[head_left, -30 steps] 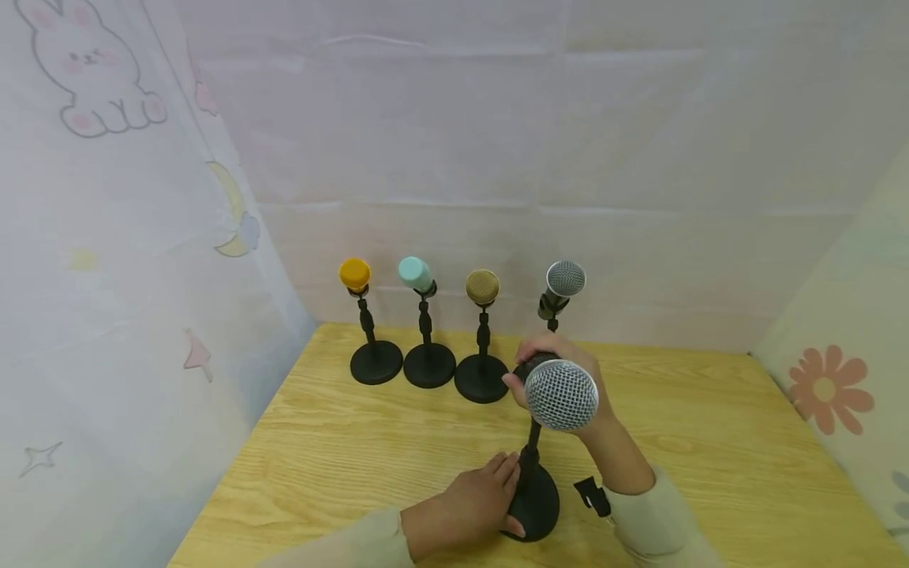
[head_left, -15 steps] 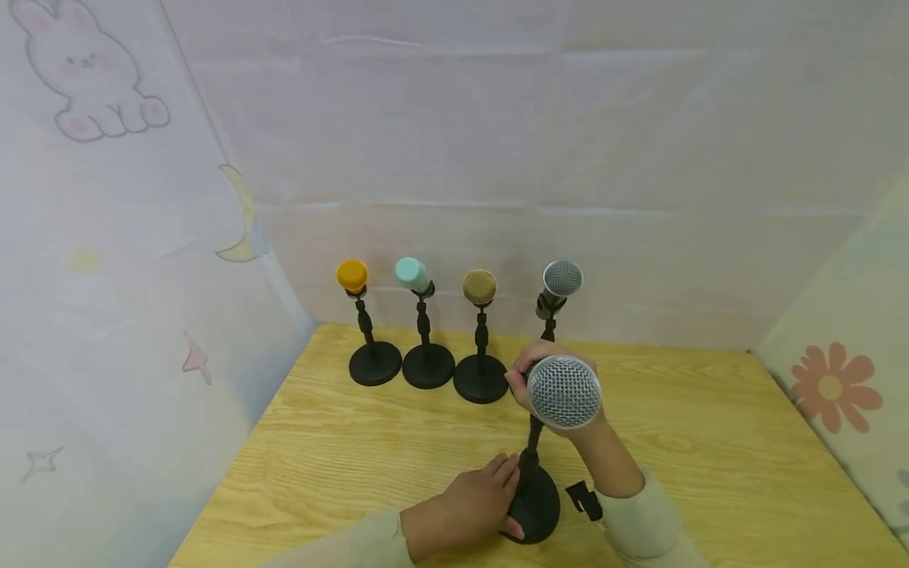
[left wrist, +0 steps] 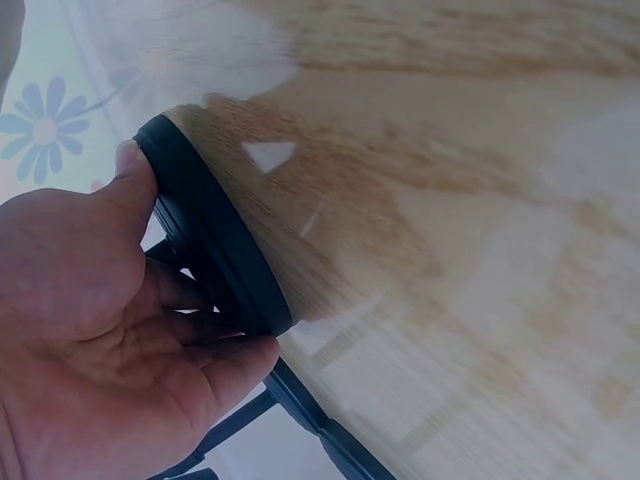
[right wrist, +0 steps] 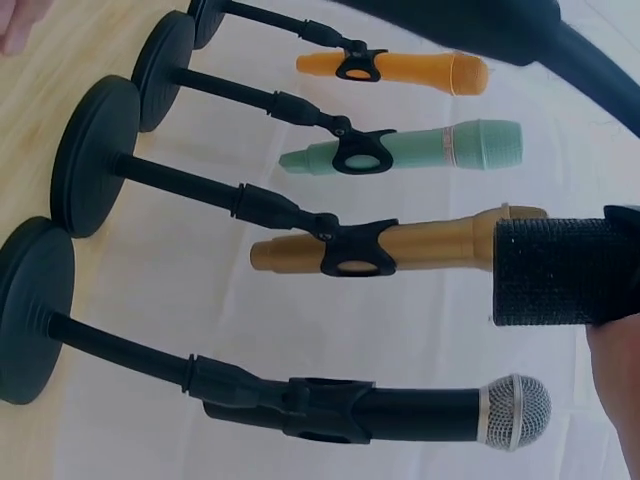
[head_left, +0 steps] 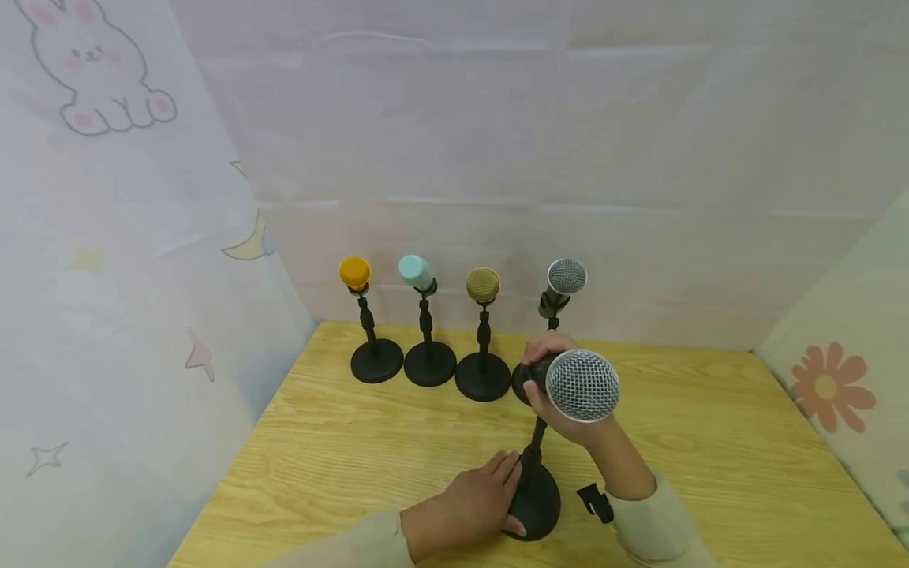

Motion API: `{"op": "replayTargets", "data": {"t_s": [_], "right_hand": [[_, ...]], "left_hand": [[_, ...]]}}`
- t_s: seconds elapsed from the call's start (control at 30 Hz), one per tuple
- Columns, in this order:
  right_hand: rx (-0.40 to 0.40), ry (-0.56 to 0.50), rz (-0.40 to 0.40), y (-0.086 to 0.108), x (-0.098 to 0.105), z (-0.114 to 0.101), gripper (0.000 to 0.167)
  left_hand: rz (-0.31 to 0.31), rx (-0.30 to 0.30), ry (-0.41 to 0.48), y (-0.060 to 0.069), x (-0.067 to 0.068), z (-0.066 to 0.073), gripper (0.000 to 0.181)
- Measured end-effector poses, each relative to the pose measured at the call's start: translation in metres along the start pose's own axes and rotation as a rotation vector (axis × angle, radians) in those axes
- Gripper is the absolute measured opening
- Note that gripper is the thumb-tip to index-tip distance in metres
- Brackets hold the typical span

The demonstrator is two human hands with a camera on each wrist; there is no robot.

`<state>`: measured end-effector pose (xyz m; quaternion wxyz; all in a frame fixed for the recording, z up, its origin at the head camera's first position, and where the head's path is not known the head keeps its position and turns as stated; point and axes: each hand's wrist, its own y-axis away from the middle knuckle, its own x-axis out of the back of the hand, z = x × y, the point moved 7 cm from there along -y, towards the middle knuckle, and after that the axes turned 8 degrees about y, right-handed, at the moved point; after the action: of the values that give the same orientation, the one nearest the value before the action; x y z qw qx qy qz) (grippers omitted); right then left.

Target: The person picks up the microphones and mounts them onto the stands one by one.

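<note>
My left hand [head_left: 470, 505] holds the round black base [head_left: 536, 505] of a desk microphone stand, near the table's front. In the left wrist view, the thumb lies on the rim of this base [left wrist: 215, 230] and the fingers reach round its other side. Above it, my right hand [head_left: 568, 418] grips a black microphone with a silver mesh head [head_left: 584, 385], at the top of the stand's pole [head_left: 537, 434]. The fingers hide the joint between microphone and stand, so I cannot tell whether it sits in a clip. In the right wrist view, a black textured cylinder [right wrist: 545, 270] lies near the hand.
Behind stand more microphones on black stands in a row: orange [head_left: 355, 273], mint green [head_left: 415, 272], gold [head_left: 483, 285] and silver-headed [head_left: 566, 278]. The right hand partly covers the last stand. A small black piece [head_left: 595, 502] shows beside the right cuff on the wooden table [head_left: 341, 457].
My right hand and the microphone head have shifted slightly to the right, and more of the black microphone body shows. The left hand stays on the base.
</note>
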<state>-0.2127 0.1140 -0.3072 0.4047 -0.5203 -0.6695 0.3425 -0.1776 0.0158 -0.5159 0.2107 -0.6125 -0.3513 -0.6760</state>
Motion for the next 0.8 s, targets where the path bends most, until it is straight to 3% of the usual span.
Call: {"op": "replayTargets", "data": {"t_s": [0.23,0.5,0.8], "right_hand": [[-0.042,0.040,0.010,0.0021,-0.0012,0.0049,0.030],[-0.029,0.039,-0.058,-0.0027,-0.0001,0.0006,0.022],[-0.064,0.067,-0.097,0.0006,0.0017,0.0072,0.020]], "left_hand": [[-0.004,-0.006,0.019,-0.0004,-0.0010,-0.0010,0.085],[-0.009,-0.013,0.067,-0.0010,-0.0001,-0.0019,0.085],[0.010,-0.030,0.033,-0.0001,-0.0036,-0.0020,0.084]]}}
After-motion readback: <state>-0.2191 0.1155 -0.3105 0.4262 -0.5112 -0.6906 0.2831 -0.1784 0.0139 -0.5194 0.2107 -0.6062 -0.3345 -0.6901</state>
